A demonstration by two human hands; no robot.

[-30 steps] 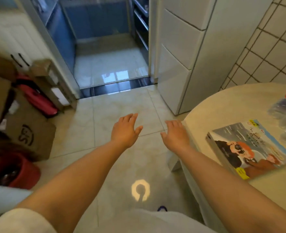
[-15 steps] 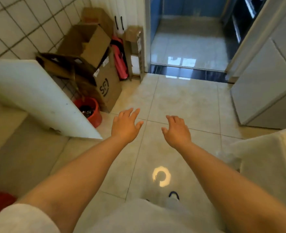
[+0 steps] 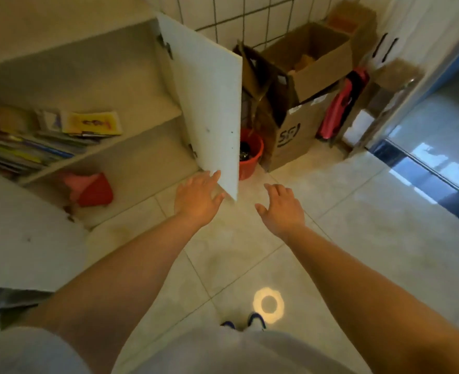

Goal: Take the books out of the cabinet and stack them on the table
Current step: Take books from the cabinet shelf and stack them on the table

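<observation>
Yellow-covered books [image 3: 61, 136] lie on the cabinet [image 3: 131, 85] shelf, well left of both empty hands, left [image 3: 197, 197] and right [image 3: 282, 209], fingers spread.

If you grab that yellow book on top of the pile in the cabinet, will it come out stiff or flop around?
The yellow book looks thin and flat, so it would probably bend somewhat and feel light. It lies loose atop an uneven pile of books, so neighbours might slide with it. Its cover looks glossy, perhaps slippery, though the picture is blurred.
</observation>
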